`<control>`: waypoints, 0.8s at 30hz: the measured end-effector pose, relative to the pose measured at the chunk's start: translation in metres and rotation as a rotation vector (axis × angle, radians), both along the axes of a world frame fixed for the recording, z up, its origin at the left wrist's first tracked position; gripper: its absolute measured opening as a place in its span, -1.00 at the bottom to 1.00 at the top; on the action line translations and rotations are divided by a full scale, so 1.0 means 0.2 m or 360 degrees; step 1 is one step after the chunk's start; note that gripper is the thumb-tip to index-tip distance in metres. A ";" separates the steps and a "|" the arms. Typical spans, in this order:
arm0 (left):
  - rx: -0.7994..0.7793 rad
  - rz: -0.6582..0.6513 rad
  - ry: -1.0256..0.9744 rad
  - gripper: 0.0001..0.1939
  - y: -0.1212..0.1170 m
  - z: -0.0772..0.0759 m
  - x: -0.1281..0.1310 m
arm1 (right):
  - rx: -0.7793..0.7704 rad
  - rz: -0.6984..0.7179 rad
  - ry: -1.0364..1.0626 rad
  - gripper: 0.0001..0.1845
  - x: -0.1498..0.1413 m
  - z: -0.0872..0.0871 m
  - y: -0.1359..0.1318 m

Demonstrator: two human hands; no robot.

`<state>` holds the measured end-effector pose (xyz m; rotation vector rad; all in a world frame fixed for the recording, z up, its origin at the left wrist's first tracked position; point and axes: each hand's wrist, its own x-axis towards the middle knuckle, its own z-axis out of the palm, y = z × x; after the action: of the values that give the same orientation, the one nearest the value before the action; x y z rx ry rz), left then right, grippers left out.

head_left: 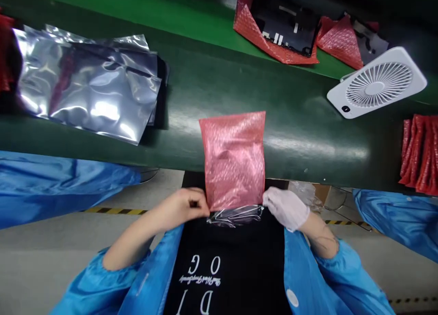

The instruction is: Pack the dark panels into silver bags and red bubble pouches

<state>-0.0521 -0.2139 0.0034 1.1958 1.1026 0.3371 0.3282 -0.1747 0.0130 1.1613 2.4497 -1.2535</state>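
A pink bubble-wrap bag (234, 160) lies partly on the green bench and juts over its front edge toward me. From its near end sticks out a strip of shiny clear plastic film (236, 215). My bare left hand (191, 203) pinches the bag's near left corner. At the near right corner, my right hand (285, 208), in a white glove, has its fingers closed on the bag's edge and the film. What is inside the bag cannot be seen.
Silvery plastic bags (99, 89) are piled at the left of the bench (191, 78). A white fan (378, 83) sits at the right, beyond it dark panels (285, 25) in red bubble wrap. Red bubble-wrap packs (420, 153) stand at far right. Blue sleeves (61, 183) of people flank me.
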 end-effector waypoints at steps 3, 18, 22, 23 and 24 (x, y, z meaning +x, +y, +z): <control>-0.0260 -0.0209 -0.0177 -0.85 -0.08 0.01 0.00 | -0.0507 0.0060 0.0083 -0.81 0.06 0.07 -0.14; 0.0070 0.1028 -0.0290 -0.68 -0.13 -0.05 0.33 | -0.0188 -0.1431 0.0535 -0.57 -0.18 -0.04 -0.12; 0.0108 0.0616 -0.0251 -0.78 -0.07 0.00 0.31 | -0.0364 -0.1720 0.0677 -0.54 -0.22 -0.04 0.05; 0.0085 0.0584 -0.0302 -0.77 -0.05 0.01 0.31 | -0.0337 -0.1720 0.0674 -0.51 -0.24 -0.04 0.10; 0.0041 0.0656 -0.0383 -0.74 -0.03 0.01 0.31 | -0.0315 -0.1708 0.0679 -0.48 -0.25 -0.03 0.13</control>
<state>0.0092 -0.2206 0.0049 0.9151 1.1293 0.7930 0.2785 -0.1487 0.0063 2.4861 1.7767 -2.0875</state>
